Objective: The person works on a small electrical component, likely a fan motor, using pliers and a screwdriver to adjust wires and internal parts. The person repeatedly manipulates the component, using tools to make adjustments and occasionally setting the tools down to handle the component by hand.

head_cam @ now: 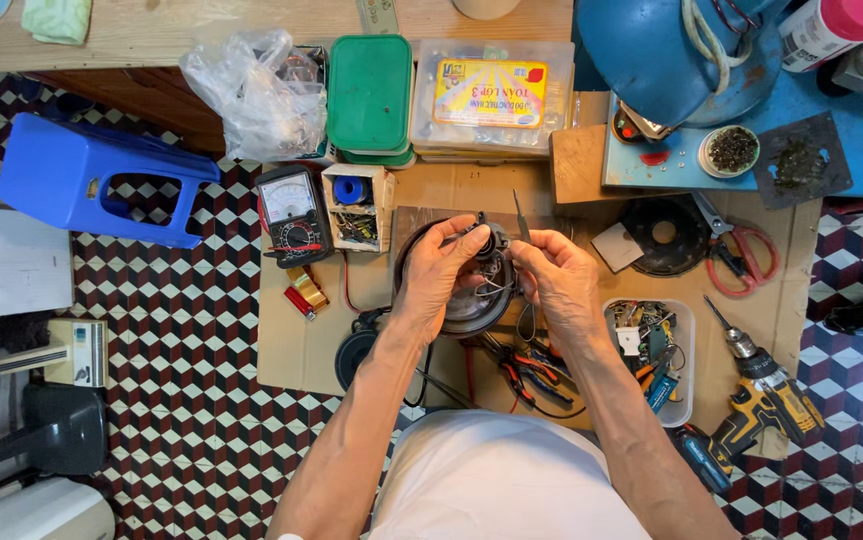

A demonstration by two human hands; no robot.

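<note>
Blue stool: lay tipped on its side on the chequered floor, far left.

Plastic bag: crumpled, at the edge of the wooden desk.

Multimeter: lay flat on the cardboard sheet, beside a small box of parts.

Green lid: sat above that box.

Left hand: fingers curled around the left rim of the motor, clamped on it.

Motor: a round dark housing held between both hands at the cardboard's centre, open face turned up to the camera, wires showing at its top. No long axis could be told.

Right hand: fingers pinched together on a thin dark tool. The tool stood with its long axis running away from the person, tip pointing to the desk, just above the motor's upper right edge.

Pliers: lay below the motor, under the right forearm.

Parts tray: clear, full of bits.

Scissors: red-handled, right of a black disc.

Drill: yellow and black, bit pointing up-left.
</note>
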